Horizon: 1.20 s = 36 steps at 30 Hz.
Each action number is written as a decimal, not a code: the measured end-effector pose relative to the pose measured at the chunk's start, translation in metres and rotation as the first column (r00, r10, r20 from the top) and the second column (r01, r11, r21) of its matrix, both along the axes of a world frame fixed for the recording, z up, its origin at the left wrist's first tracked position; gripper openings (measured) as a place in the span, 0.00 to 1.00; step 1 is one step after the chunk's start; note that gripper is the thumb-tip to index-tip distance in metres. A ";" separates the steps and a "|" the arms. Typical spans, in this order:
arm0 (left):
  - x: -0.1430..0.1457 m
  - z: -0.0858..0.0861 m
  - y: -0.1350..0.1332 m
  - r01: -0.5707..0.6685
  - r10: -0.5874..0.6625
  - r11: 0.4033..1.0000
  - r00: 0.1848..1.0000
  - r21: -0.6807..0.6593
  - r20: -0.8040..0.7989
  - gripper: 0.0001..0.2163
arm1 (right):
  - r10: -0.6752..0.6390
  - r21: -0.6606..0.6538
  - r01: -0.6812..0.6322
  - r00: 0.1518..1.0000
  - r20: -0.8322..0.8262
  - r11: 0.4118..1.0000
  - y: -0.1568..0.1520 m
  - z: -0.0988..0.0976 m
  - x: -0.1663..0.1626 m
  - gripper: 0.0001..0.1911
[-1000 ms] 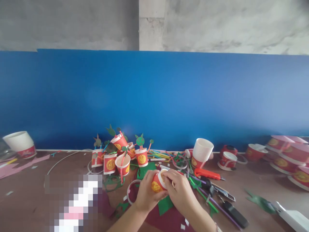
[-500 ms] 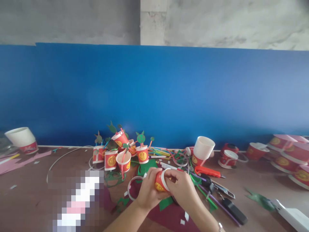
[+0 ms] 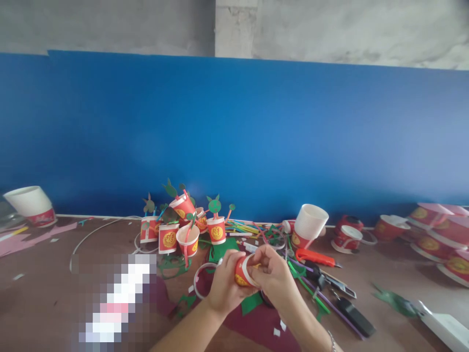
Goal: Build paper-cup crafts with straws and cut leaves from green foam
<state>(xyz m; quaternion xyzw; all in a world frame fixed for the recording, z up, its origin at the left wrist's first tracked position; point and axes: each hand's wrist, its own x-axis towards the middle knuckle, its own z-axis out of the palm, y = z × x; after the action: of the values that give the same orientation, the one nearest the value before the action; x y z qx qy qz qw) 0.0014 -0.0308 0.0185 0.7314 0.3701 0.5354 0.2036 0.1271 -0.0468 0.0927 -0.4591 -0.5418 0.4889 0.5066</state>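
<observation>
2 hands meet on 1 cup point(image 3: 242, 272), red with a gold mark and a white rim band, held low centre just above the table point(image 3: 51, 293). Left hand point(image 3: 224, 288) is wrapped round the cup's body from the left, fingers curled over the top and thumb below. Right hand point(image 3: 275, 277) closes on the cup's open end, fingertips pinched at the rim; whether they also pinch something inside the mouth cannot be told. Cup lies on its side, mouth toward the right hand. Under the hands: maroon felt point(image 3: 256, 326) with a green felt point(image 3: 252, 303) scrap on it, and 1 white ring point(image 3: 199, 288) flat on the table, touching the left hand's knuckle side. Behind the hands, near: cup cluster point(image 3: 183, 226) of small red cups, some upright and 1 tipped, with green leaf shapes on straw stems. Right of the cluster: loose straws point(image 3: 245, 229) in a heap, then 1 white cup point(image 3: 309, 222) tilted with its mouth up and to the right. Red cutter point(image 3: 314, 257) lies just right of the right hand, dark tools beyond it. More red cups and bowls point(image 3: 439, 230) stand at far right. Blue board point(image 3: 234, 137) backs the table, with a grey wall point(image 3: 330, 29) above it.
</observation>
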 end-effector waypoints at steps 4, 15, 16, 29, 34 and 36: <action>0.002 0.002 -0.002 -0.012 0.012 1.000 1.000 0.001 -0.016 0.27 | 0.004 -0.009 -0.004 1.000 0.026 1.000 -0.002 0.000 -0.001 0.09; 0.003 0.001 -0.003 -0.025 0.023 0.999 0.999 -0.041 -0.030 0.23 | 0.017 0.033 -0.024 0.975 0.220 0.999 -0.004 0.003 0.001 0.05; 0.003 0.002 -0.004 -0.028 0.025 0.998 0.999 -0.058 -0.043 0.23 | -0.013 0.053 0.000 0.968 0.249 0.999 -0.004 0.002 0.000 0.05; 0.001 0.006 -0.002 -0.139 0.145 0.989 0.961 0.042 -0.237 0.23 | 0.019 -0.139 -0.019 1.000 0.002 0.990 -0.002 0.008 0.001 0.07; 0.000 0.010 -0.003 -0.303 0.295 0.952 0.855 0.050 -0.426 0.25 | 0.023 -0.115 -0.012 0.995 0.097 0.993 -0.003 0.017 0.006 0.10; 0.001 0.011 -0.004 -0.346 0.327 0.937 0.817 0.051 -0.474 0.24 | 0.058 -0.101 -0.044 0.988 0.142 0.994 -0.002 0.018 0.009 0.11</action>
<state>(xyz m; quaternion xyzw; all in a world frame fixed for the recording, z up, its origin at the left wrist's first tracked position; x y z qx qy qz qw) 0.0027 -0.0349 0.0296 0.7592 0.5418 0.3600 0.0225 0.1359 -0.0490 0.1104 -0.5035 -0.5642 0.4929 0.4304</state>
